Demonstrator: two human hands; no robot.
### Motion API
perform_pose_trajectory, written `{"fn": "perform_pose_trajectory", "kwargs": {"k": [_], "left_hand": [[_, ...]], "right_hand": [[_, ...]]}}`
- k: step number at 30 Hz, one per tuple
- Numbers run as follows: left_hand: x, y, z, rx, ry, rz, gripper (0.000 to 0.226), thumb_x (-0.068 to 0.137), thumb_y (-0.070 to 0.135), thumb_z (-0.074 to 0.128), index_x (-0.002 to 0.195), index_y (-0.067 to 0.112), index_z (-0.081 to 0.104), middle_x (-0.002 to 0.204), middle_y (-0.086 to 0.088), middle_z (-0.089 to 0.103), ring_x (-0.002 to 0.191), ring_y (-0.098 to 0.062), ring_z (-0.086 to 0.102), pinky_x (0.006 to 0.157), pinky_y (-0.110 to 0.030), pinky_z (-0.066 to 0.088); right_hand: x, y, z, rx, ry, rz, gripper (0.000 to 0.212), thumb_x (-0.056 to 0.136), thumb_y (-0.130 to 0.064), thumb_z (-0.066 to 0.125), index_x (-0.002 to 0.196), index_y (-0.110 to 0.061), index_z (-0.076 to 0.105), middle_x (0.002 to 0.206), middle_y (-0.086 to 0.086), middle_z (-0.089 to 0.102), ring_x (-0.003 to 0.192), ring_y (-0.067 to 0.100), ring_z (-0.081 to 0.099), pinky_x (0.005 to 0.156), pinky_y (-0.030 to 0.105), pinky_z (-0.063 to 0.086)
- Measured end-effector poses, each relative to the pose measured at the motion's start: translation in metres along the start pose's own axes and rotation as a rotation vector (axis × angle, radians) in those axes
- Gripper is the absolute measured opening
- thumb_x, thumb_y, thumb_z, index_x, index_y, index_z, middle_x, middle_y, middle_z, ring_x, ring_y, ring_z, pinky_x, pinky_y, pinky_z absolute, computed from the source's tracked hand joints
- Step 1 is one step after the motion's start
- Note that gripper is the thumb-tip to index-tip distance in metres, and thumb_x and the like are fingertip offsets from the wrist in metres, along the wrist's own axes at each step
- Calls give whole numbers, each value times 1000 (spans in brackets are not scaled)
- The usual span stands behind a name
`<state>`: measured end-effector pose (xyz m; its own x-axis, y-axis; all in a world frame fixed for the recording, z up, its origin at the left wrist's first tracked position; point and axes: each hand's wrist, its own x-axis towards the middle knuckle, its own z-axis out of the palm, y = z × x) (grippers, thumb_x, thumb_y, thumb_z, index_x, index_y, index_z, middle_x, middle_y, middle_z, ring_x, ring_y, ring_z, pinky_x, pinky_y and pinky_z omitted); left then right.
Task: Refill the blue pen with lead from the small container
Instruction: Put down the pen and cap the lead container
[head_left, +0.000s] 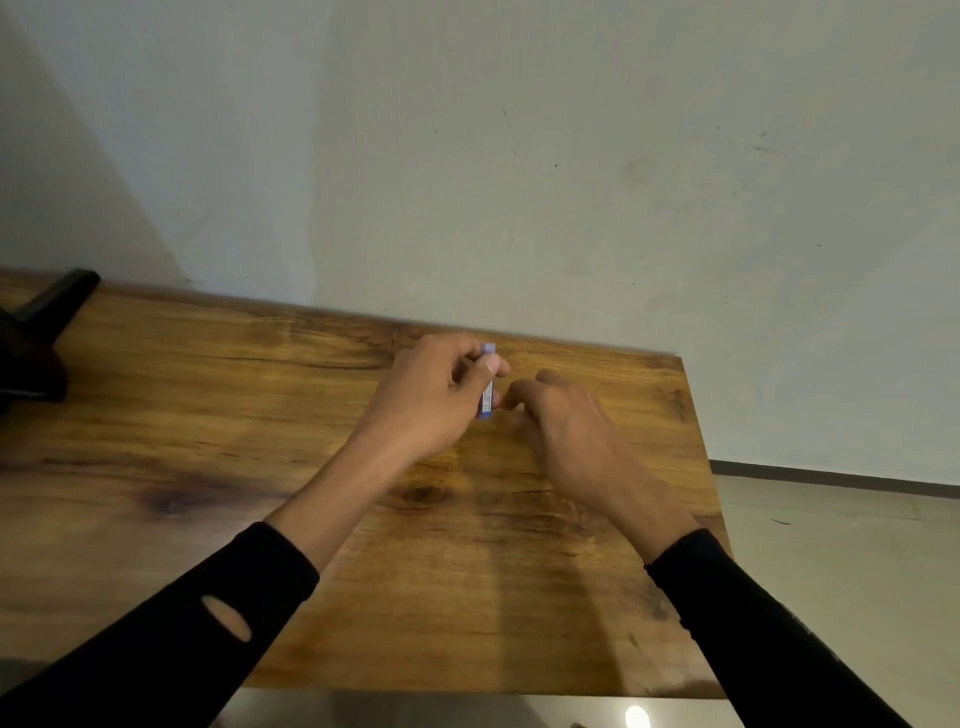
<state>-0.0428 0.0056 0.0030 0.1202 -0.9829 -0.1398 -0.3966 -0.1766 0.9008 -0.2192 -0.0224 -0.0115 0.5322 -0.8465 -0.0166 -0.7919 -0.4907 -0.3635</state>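
My left hand (431, 395) grips a small blue and white lead container (487, 387), held nearly upright above the wooden table (260, 441) near its far edge. My right hand (563, 421) hovers just right of the container with its fingers curled toward it; whether the fingertips pinch anything is hidden. No blue pen is in view. Both arms wear black sleeves.
A dark object (41, 332) lies at the table's far left corner. A pale wall (519, 156) rises right behind the table. The table's right edge drops to a light floor (831, 561).
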Motion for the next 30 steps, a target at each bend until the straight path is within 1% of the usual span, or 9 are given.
{"fn": "perform_pose_trajectory", "kwargs": {"k": [2, 5, 9, 11, 14, 17, 23, 27, 30], "left_hand": [[0, 1, 0, -13, -30, 5, 18, 112, 30, 61, 106, 30, 78, 90, 7, 85, 86, -6, 81, 93, -42, 66], [-3, 3, 0, 8, -82, 19, 21, 113, 28, 57, 104, 33, 75, 88, 9, 82, 87, -3, 80, 93, -44, 66], [-8, 6, 2, 29, -114, 60, 19, 114, 24, 55, 109, 29, 73, 85, 6, 76, 93, -16, 78, 91, -53, 66], [-9, 6, 2, 36, -95, 74, 17, 113, 24, 57, 109, 27, 73, 86, 5, 77, 91, -13, 78, 90, -52, 67], [-9, 7, 3, 59, -96, 104, 18, 113, 26, 59, 111, 28, 77, 86, 6, 78, 85, -6, 76, 88, -48, 67], [-10, 9, 6, 87, -103, 135, 17, 112, 27, 60, 112, 28, 77, 88, 7, 78, 85, -5, 76, 87, -43, 67], [-8, 6, 8, 56, -117, 137, 16, 111, 27, 62, 109, 26, 77, 94, 4, 81, 87, -8, 80, 83, -44, 70], [-7, 2, 10, 12, -146, 159, 18, 111, 27, 62, 99, 35, 73, 102, 1, 83, 90, -17, 82, 81, -50, 70], [-5, -1, 11, -9, -155, 148, 17, 110, 27, 63, 100, 34, 73, 103, 1, 83, 91, -14, 82, 77, -46, 71]], "right_hand": [[6, 7, -8, 120, 94, 54, 17, 105, -11, 64, 113, -12, 78, 98, 1, 63, 86, 23, 61, 65, 26, 35], [11, 15, -22, 449, 269, 170, 18, 104, -9, 66, 96, -19, 78, 86, -3, 74, 73, 16, 69, 67, 29, 55], [12, 11, -32, 807, 344, 164, 13, 100, 0, 70, 96, -11, 76, 81, 7, 76, 75, 22, 78, 70, 33, 66], [12, 7, -32, 841, 342, 143, 8, 98, -1, 74, 98, -8, 77, 82, 8, 78, 77, 23, 80, 73, 39, 68], [10, 8, -33, 785, 336, 119, 6, 94, -9, 81, 97, -14, 79, 85, 1, 80, 82, 23, 78, 79, 47, 67], [8, 6, -35, 831, 325, 112, 6, 92, -11, 83, 92, -16, 79, 87, 2, 81, 87, 25, 77, 82, 52, 64], [7, 5, -36, 965, 316, 107, 8, 91, -8, 83, 90, -4, 77, 87, 14, 80, 81, 26, 75, 76, 45, 64], [7, 5, -31, 997, 306, 82, 9, 92, -1, 81, 89, 0, 72, 82, 15, 76, 72, 17, 73, 66, 27, 60], [6, 6, -31, 1009, 291, 67, 10, 91, 1, 81, 90, 4, 72, 83, 18, 75, 73, 18, 72, 66, 28, 60]]}}
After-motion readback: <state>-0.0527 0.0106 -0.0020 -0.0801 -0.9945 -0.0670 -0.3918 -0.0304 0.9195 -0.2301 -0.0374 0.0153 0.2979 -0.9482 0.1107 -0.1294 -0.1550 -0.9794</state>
